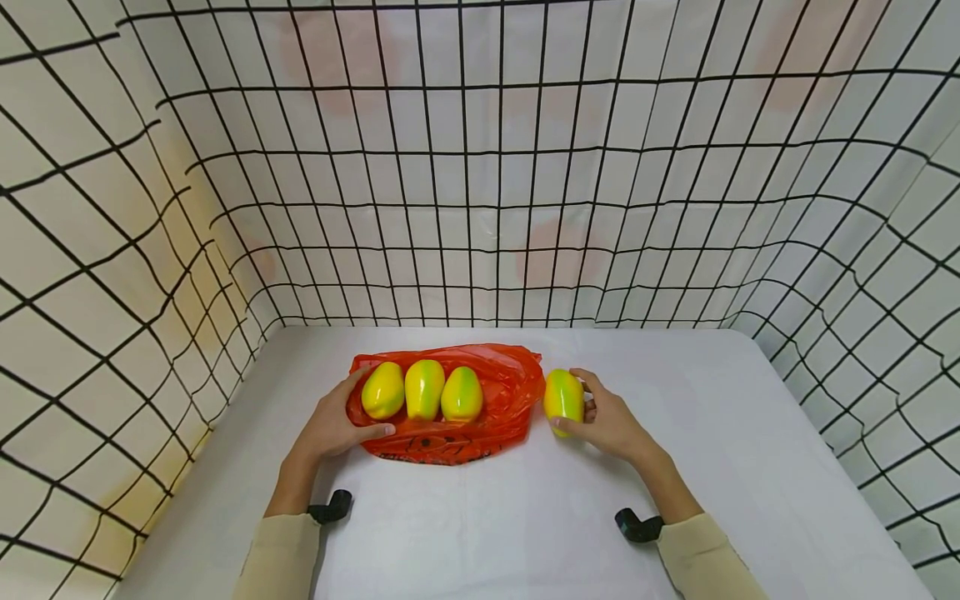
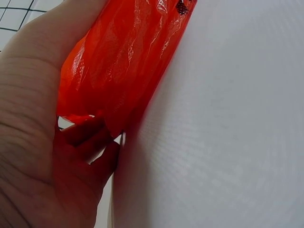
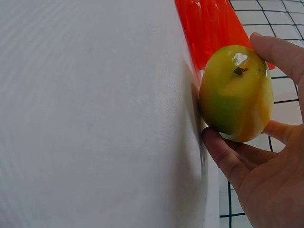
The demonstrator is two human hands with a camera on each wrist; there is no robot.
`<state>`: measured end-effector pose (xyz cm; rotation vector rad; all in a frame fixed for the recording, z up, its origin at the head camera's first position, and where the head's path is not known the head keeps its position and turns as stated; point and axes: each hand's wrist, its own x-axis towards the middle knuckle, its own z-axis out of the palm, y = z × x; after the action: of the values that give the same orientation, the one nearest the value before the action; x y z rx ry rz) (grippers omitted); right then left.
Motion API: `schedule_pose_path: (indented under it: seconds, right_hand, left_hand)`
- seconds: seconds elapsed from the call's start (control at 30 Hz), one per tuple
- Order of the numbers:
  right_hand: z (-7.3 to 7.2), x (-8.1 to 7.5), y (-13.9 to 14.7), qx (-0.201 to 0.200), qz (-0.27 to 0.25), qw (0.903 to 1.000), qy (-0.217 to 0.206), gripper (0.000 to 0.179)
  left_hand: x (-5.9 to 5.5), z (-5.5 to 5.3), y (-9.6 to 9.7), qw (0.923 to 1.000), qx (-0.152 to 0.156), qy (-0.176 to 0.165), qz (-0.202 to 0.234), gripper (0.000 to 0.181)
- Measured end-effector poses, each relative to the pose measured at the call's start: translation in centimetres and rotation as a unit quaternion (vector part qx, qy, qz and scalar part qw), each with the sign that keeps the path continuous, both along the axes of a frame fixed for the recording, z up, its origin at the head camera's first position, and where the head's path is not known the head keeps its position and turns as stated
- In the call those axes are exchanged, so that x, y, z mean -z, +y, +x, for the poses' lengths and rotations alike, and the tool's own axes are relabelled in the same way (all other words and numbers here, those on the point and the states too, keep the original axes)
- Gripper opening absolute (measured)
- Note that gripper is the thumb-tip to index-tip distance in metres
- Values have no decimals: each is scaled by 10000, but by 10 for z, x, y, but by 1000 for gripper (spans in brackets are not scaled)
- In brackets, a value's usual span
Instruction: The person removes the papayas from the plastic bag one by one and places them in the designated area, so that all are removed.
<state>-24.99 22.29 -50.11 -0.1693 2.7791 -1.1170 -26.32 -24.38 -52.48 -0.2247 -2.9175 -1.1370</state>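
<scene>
A red plastic bag point(image 1: 506, 392) lies on the white table, with three yellow-green mangoes in a row on it: a left one point(image 1: 383, 391), a middle one point(image 1: 424, 389) and a right one point(image 1: 462, 394). My left hand point(image 1: 335, 422) holds the bag's left end, thumb along the front and fingers at the back; in the left wrist view the red plastic point(image 2: 118, 61) partly covers those fingers. Beside the bag's right end, my right hand point(image 1: 606, 419) grips another mango point(image 1: 564, 402) between thumb and fingers. Its stem end shows in the right wrist view, close to the tabletop.
A white wall with a black grid point(image 1: 495, 200) rises behind the table and along both sides. The white tabletop point(image 1: 480, 533) extends in front of the bag and to its right. Black wrist mounts point(image 1: 637, 527) sit near both sleeves.
</scene>
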Motion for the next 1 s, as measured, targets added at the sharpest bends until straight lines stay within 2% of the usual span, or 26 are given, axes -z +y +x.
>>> schedule_pose_path:
  seconds: [0.6,1.0]
  right_hand:
    - [3,-3,1,46,35,9999,-132,101]
    - [5,-8,8,122,-56,9999,87,96]
  left_hand:
    - [0,1,0,10000,6,-18,10,119]
    - [0,2,-1,9999,26,50,108,120]
